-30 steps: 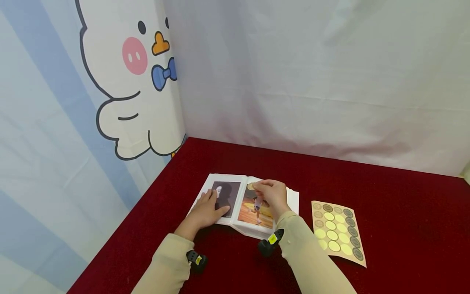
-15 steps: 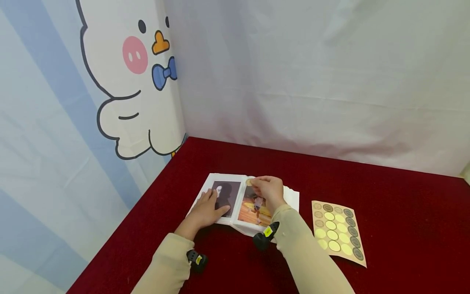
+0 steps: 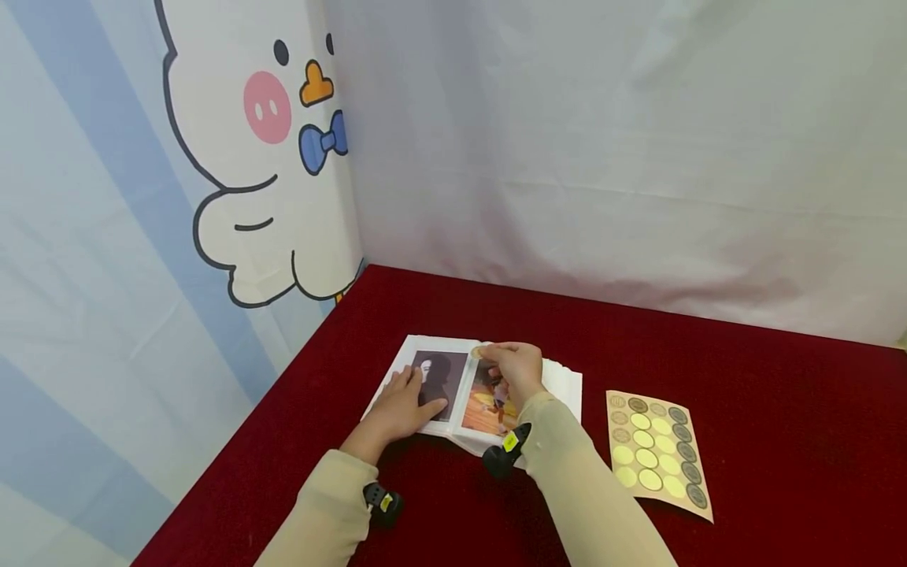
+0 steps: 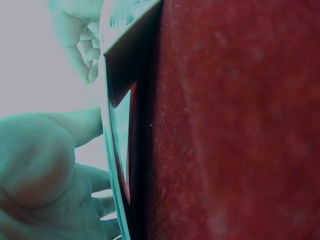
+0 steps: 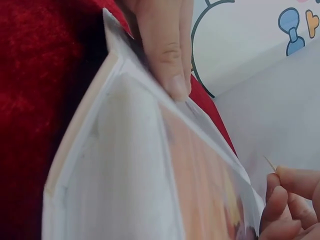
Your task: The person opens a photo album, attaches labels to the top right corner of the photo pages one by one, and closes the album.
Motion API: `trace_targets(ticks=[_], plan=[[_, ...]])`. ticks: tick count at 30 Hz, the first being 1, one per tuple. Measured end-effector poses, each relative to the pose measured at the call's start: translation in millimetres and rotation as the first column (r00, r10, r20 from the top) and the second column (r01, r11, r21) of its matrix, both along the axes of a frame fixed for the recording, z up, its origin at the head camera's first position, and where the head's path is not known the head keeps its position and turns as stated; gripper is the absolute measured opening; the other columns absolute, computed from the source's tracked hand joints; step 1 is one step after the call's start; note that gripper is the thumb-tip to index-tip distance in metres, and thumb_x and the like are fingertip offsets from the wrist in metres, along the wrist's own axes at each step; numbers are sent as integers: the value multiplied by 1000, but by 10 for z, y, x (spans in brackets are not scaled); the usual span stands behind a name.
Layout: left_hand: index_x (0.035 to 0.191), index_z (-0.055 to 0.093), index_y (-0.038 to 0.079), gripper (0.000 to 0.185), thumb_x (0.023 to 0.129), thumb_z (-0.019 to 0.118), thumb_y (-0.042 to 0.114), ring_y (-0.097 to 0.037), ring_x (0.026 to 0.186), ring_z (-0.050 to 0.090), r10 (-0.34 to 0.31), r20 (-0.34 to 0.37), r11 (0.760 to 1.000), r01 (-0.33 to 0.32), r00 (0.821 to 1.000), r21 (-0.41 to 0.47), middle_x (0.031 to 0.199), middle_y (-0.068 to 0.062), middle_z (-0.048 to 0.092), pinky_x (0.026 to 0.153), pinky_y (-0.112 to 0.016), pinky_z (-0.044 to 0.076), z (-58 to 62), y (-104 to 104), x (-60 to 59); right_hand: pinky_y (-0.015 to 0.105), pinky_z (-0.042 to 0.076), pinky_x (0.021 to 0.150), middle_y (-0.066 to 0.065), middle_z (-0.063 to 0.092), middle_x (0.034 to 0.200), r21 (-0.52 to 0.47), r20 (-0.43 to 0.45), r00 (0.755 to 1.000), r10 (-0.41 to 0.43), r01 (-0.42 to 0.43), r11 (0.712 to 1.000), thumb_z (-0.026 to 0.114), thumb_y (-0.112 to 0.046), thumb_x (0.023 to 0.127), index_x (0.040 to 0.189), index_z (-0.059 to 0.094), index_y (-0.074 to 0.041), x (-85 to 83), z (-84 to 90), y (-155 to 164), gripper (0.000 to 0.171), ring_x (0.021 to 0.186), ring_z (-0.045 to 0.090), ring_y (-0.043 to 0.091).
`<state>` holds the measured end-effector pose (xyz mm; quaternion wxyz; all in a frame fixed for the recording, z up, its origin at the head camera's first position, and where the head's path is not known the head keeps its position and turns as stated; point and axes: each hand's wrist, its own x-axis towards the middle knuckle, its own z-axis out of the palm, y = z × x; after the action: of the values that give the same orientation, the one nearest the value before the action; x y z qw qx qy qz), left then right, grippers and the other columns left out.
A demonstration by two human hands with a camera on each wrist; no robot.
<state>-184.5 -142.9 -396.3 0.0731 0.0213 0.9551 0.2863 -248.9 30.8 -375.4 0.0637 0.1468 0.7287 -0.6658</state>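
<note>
An open photo album [image 3: 563, 394] lies on the red table, a dark portrait photo [image 3: 441, 378] on its left page and an orange photo of a figure [image 3: 478, 409] on its right. My left hand [image 3: 398, 405] rests spread on the left page, fingers over the portrait's edge; its thumb and fingers press the page in the left wrist view. My right hand [image 3: 519, 368] pinches a round gold sticker [image 3: 478, 353] between thumb and fingertips, at the orange photo's top left corner. Edge-on, that sticker shows as a thin sliver in the right wrist view, above the page.
To the right of the album lies a sticker sheet [image 3: 659, 449] with gold and dark round stickers and several bare yellow circles. A white curtain [image 3: 602, 157] hangs behind the table, and a cartoon-printed curtain [image 3: 234, 236] stands at its left edge.
My right hand has moved slightly left and back with the gold sticker, toward the top corner of the right page. My left hand has stayed on the left page.
</note>
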Motion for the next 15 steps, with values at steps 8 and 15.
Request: trace_targets(ticks=[8, 15], plan=[[142, 26, -9, 72, 92, 54, 36, -44, 135, 12, 2, 2, 1000, -2, 1000, -1, 147, -29, 18, 108, -52, 14, 16, -6, 7, 27, 38, 51, 3, 69, 77, 59, -44, 999, 8, -6, 998, 75, -17, 78, 85, 74, -5, -37, 25, -92, 14, 61, 48, 16], [140, 28, -10, 72, 92, 55, 36, -45, 135, 14, 0, -5, 1000, 0, 1000, -17, 146, -30, 20, 108, -52, 15, 21, -7, 24, 29, 39, 54, 4, 68, 73, 73, -58, 998, 33, -29, 997, 75, -16, 76, 82, 74, -3, -67, 21, -134, 15, 62, 50, 17]])
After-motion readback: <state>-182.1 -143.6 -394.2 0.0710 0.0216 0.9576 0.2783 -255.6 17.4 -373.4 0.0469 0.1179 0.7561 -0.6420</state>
